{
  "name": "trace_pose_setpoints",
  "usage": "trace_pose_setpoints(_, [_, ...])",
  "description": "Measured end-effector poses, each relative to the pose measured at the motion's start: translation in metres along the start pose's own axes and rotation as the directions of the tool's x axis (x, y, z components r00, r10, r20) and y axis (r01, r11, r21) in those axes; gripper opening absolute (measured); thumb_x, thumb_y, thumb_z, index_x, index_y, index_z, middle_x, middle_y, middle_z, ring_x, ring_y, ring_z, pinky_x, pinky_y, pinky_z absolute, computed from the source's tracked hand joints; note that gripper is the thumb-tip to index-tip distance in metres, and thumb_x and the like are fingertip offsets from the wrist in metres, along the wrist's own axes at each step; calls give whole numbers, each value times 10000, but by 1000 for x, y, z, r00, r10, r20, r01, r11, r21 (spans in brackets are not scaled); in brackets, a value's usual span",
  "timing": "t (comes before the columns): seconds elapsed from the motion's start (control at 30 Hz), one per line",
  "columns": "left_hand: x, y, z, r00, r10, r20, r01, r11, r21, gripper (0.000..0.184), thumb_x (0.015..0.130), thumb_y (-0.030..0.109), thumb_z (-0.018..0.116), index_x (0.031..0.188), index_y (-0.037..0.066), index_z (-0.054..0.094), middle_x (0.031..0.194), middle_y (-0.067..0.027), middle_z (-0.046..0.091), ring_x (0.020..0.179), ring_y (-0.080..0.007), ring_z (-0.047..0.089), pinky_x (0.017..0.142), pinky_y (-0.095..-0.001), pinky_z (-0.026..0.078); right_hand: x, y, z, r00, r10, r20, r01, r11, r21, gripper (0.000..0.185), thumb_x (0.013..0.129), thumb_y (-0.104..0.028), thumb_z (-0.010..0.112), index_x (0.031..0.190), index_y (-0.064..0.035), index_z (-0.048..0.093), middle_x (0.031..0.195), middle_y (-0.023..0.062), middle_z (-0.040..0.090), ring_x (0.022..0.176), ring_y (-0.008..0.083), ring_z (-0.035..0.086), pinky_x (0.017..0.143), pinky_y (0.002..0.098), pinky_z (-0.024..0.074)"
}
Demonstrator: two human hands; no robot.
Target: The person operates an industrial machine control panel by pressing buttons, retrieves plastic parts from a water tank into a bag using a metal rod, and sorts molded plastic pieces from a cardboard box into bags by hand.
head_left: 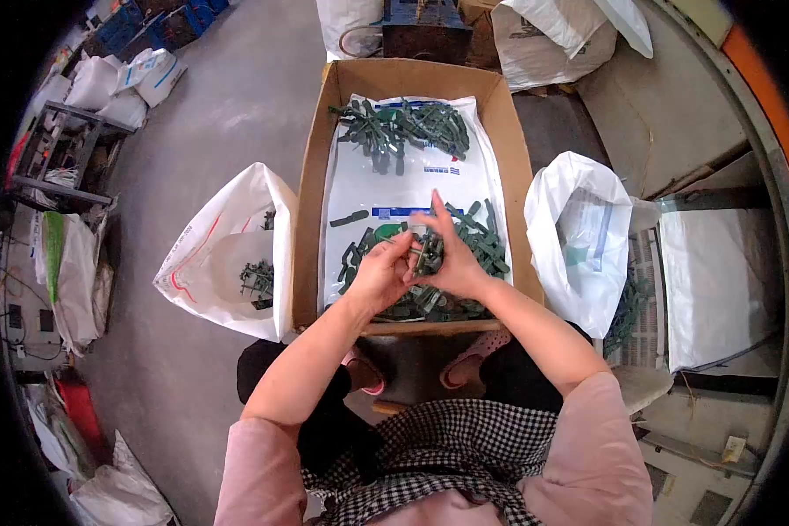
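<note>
Grey concrete floor (184,105), smooth, left of the cardboard box (310,202); dark metal rack (83,153), far left of the box; white sacks (123,83), beyond the rack.

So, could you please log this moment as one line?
left hand, right hand: dark green pieces held between | below: near pile, cardboard box | beyond: far pile | open white bags: one each side

Box (310,202): brown cardboard, matt. Sheet (359,180) lining it: white plastic, smooth, slightly glossy. Small parts (447,127): dark green plastic, faint sheen. Open sack (210,237): white plastic, creased. Floor (193,114): grey, smooth, soft shine. Apron (447,434): checked cloth.
</note>
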State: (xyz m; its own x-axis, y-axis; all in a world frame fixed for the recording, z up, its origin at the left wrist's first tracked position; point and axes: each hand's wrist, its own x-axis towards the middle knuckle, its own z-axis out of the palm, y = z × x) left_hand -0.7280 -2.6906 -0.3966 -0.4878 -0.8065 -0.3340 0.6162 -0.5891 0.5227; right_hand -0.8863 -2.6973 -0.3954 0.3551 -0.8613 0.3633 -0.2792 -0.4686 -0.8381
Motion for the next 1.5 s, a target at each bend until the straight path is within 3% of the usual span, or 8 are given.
trace_pose_setpoints(0.1, [7, 8, -4, 983, 172, -59, -129, 888, 441, 223, 924, 232, 465, 817, 50, 538, 613, -22, 515, 503, -130, 470, 472, -263, 363, 6, 5, -4, 924, 250, 288, -238, 968, -79, 853, 613, -253, 778, 1277, -37, 288, 986, 232, 581, 967, 395, 551, 840, 411, 447])
trace_pose_setpoints(0.23, [-8, 21, -11, 764, 443, 470, -173, -561, 810, 71, 844, 86, 500, 886, 30, 510, 760, -177, 571, 725, -349, 574, 608, -407, 459, 8, 6, 7, 818, 531, 221, -289, 712, -640, 513, 696, -182, 689, 1092, -8, 412, 848, 239, 590, 868, 385, 570, 775, 435, 455])
trace_pose_setpoints(0.57, [-56, 128, -104, 537, 820, 195, 565, -522, 639, 248, 809, 174, 576, 962, -5, 502, 952, -256, 518, 861, -403, 552, 730, -463, 450, -42, 112, -50, 235, 937, 260, -689, 349, -635, 1054, 690, -663, 568, 1372, 21, 147, 1358, 259, 294, 1201, 392, 382, 985, 425, 348])
trace_pose_setpoints(0.7, [10, 28, -60, 889, 206, -408, 451, -254, 856, 713, 794, 541, 546, 1257, 17, 404, 1194, -269, 458, 1016, -411, 519, 836, -460, 449, -60, 143, -32, 14, 930, 367, -744, 255, -618, 1199, 607, -792, 505, 1406, -42, 18, 1433, 259, 67, 1314, 429, 91, 1068, 452, 178])
trace_pose_setpoints(0.77, [34, -27, -87, 718, -98, -689, 693, 197, 693, 999, 702, 712, 500, 1373, 29, 216, 1308, -235, 391, 1202, -365, 396, 923, -479, 405, -64, 170, -24, 117, 949, 292, -567, 305, -765, 1211, 565, -826, 497, 1419, -131, -7, 1442, 243, 21, 1318, 434, 30, 1060, 497, 162])
trace_pose_setpoints(0.83, [65, -59, -128, 701, 54, -711, 713, -84, 696, 1153, 574, 802, 519, 1388, 52, 193, 1369, -244, 292, 1254, -363, 324, 952, -448, 386, -67, 162, -31, 196, 961, 197, -755, 276, -594, 1259, 512, -809, 568, 1418, -115, 36, 1432, 245, 100, 1314, 411, 125, 1054, 484, 198])
trace_pose_setpoints(1.17, [80, -64, -55, 688, -210, -695, 668, 558, 492, 1115, 632, 638, 656, 1423, 148, 41, 1444, -154, 172, 1305, -319, 225, 964, -581, 244, -51, 142, 4, 380, 841, 384, -903, 427, -42, 1175, 563, -584, 717, 1418, -124, 56, 1402, 209, 233, 1280, 333, 278, 1014, 423, 307])
trace_pose_setpoints(1.5, [72, -68, -11, 790, 289, -540, 266, 633, 727, 890, 701, 485, 693, 1359, 36, 296, 1276, -196, 429, 1162, -269, 432, 931, -374, 362, -33, 135, -8, 718, 639, 276, -680, 729, 79, 1033, 615, -392, 756, 1367, 17, 179, 1326, 233, 352, 1216, 306, 383, 989, 355, 330])
